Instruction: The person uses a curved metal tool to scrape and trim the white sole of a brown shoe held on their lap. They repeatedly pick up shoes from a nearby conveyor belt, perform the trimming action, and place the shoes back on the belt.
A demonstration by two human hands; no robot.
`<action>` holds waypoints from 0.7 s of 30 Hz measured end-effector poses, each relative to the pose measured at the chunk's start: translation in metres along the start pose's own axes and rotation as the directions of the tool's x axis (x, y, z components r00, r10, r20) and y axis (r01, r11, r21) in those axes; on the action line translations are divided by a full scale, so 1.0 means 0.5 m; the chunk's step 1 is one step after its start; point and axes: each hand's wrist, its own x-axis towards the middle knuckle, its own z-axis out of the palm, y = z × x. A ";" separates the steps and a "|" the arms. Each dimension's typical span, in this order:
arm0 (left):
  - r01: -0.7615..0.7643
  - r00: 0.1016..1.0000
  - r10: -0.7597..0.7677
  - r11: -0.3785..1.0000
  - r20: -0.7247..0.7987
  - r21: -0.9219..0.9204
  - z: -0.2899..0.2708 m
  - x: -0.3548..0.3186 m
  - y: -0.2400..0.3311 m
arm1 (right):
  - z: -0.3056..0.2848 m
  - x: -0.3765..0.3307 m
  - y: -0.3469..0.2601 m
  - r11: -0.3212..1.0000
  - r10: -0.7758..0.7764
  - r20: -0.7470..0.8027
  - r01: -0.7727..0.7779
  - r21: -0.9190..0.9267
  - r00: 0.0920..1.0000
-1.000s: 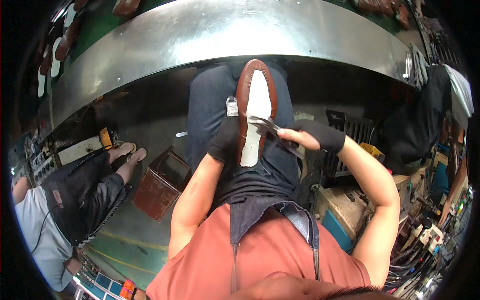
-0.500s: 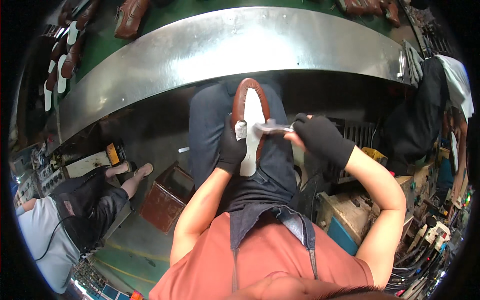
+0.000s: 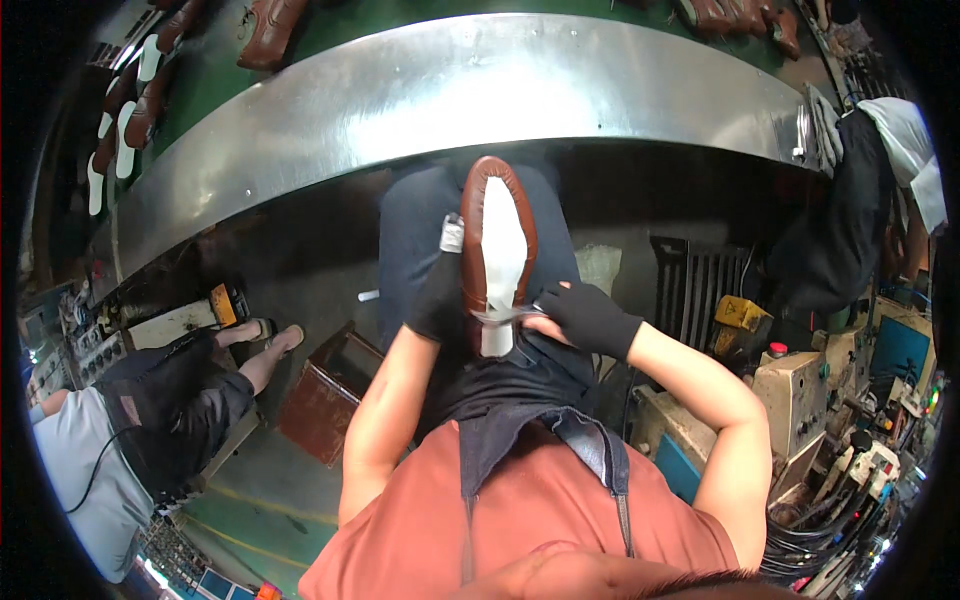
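A brown leather shoe (image 3: 472, 235) lies sole up between my thighs, its toe pointing at the bench. A white insole strip (image 3: 505, 245) covers the middle of its underside, with gathered leather around the toe. My left hand (image 3: 436, 298), in a black fingerless glove with white wrapping on one digit, braces the shoe's left side. My right hand (image 3: 588, 318), gloved likewise, grips a hammer-like metal tool (image 3: 496, 316). The tool's blurred head lies over the heel end; whether it touches the sole I cannot tell.
A curved metal bench edge (image 3: 420, 105) runs ahead of my knees, with brown shoes (image 3: 270, 32) on the green surface beyond. A brown box (image 3: 325, 405) stands at left, near a seated person (image 3: 150, 420). Machinery (image 3: 790, 395) and cables crowd the right.
My right hand and the tool have moved down from mid-sole to the heel end. The left hand's wrapped digit has shifted off the sole to the shoe's left side.
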 end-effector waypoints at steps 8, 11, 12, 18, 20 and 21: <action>-0.221 0.934 0.341 0.784 -0.104 0.580 0.017 0.024 -0.050 | -0.196 -0.001 -0.086 0.950 0.177 -0.094 -0.145 0.278 0.980; -0.229 0.960 0.273 0.670 0.052 0.706 -0.004 0.014 -0.052 | -0.180 0.046 -0.069 0.890 -0.116 -0.337 0.248 0.383 0.934; -0.244 0.964 0.241 0.649 0.110 0.720 -0.010 0.014 -0.053 | -0.166 0.042 -0.058 0.906 0.013 -0.214 0.080 0.417 0.977; -0.360 0.924 0.354 0.683 0.143 0.635 -0.014 -0.009 -0.048 | 0.020 -0.064 -0.058 0.384 0.635 0.130 -0.457 0.802 0.761; -0.363 0.908 0.413 0.691 0.071 0.626 -0.011 -0.017 -0.048 | 0.144 -0.100 -0.052 0.242 0.700 0.080 -0.341 0.908 0.710; -0.383 0.889 0.455 0.682 0.049 0.623 -0.005 -0.012 -0.042 | 0.181 -0.105 -0.047 0.284 0.715 0.017 -0.312 0.907 0.699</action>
